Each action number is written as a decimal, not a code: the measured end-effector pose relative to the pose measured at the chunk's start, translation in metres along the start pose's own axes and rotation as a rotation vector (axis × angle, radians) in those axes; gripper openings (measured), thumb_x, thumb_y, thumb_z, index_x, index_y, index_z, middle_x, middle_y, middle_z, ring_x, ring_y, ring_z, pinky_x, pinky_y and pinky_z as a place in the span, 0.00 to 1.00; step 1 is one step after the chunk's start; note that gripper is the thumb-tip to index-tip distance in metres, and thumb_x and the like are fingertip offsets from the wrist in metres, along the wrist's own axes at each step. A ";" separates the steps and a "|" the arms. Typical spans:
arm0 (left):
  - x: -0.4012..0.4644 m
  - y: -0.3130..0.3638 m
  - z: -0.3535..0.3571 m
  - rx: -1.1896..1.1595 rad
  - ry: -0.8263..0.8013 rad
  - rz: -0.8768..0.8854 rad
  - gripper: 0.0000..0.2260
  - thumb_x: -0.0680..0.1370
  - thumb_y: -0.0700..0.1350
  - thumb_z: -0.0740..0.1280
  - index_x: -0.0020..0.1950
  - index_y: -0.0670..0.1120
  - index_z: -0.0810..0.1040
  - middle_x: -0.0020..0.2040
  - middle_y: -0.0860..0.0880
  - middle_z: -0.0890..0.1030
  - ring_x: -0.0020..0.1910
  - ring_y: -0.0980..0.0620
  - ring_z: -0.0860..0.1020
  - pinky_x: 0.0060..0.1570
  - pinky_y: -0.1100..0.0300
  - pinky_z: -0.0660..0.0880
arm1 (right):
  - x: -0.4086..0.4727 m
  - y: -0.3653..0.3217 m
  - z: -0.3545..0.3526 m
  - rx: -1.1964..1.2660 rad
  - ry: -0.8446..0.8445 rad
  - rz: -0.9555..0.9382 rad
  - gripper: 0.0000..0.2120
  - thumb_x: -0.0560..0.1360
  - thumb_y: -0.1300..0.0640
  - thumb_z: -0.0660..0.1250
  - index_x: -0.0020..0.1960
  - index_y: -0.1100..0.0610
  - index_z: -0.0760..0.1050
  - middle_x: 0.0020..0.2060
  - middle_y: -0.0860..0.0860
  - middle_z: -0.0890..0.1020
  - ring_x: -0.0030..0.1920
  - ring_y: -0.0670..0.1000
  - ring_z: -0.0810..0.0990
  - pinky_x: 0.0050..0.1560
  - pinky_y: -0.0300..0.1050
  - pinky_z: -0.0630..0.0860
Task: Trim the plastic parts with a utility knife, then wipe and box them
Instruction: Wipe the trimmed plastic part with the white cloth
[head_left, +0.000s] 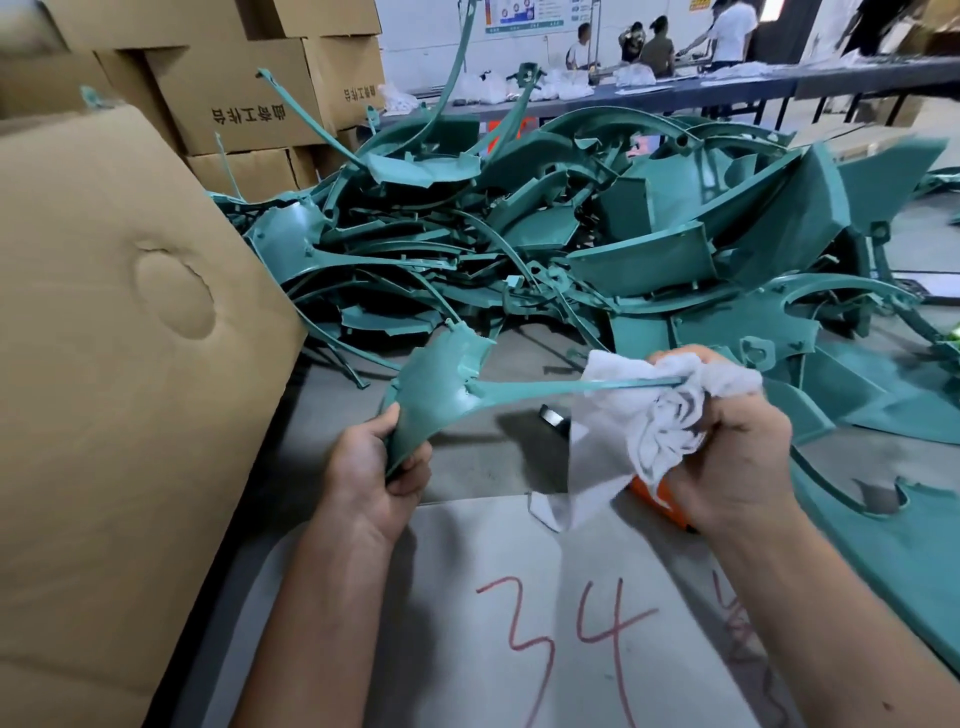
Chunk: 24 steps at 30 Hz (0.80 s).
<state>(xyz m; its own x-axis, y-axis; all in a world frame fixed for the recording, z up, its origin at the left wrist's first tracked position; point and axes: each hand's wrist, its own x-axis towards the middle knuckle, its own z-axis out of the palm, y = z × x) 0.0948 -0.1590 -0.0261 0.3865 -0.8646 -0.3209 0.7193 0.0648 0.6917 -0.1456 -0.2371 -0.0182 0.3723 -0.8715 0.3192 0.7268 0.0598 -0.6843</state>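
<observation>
Bare hands (382, 467), bare forearms, no sleeves

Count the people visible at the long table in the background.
4, all standing at the far table at top right: one in white leftmost, one in dark clothes, one in olive, one in white rightmost. Others may be hidden beyond the frame.

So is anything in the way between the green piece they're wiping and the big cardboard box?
Nothing visible blocks it. The left hand holds the green part beside the cardboard box, with only open space between them. The right hand grips the white cloth around the part's thin far end.
</observation>
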 end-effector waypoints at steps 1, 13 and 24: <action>0.000 0.002 -0.003 -0.075 -0.046 -0.041 0.07 0.81 0.40 0.56 0.44 0.45 0.71 0.26 0.52 0.66 0.17 0.59 0.61 0.13 0.69 0.52 | 0.000 0.009 0.004 -0.005 0.090 -0.016 0.12 0.64 0.67 0.63 0.34 0.56 0.82 0.34 0.59 0.80 0.35 0.58 0.80 0.41 0.50 0.80; 0.001 0.005 0.001 -0.141 0.216 0.249 0.09 0.84 0.40 0.55 0.46 0.45 0.70 0.34 0.48 0.70 0.24 0.55 0.65 0.19 0.67 0.59 | -0.020 0.038 0.018 -1.359 -0.500 -0.222 0.25 0.74 0.32 0.68 0.63 0.47 0.82 0.59 0.38 0.80 0.65 0.47 0.76 0.66 0.44 0.71; -0.076 0.102 0.078 0.661 0.234 0.827 0.08 0.83 0.42 0.65 0.45 0.46 0.80 0.40 0.51 0.85 0.42 0.49 0.85 0.40 0.51 0.82 | 0.039 -0.012 0.121 0.183 0.040 0.148 0.14 0.84 0.46 0.60 0.46 0.53 0.74 0.30 0.46 0.69 0.25 0.42 0.65 0.22 0.33 0.63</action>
<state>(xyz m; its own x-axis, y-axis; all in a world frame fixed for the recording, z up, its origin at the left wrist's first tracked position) 0.0936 -0.1258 0.1189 0.7600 -0.5554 0.3376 -0.2408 0.2417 0.9400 -0.0699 -0.2128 0.0812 0.4617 -0.8652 0.1956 0.7602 0.2722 -0.5900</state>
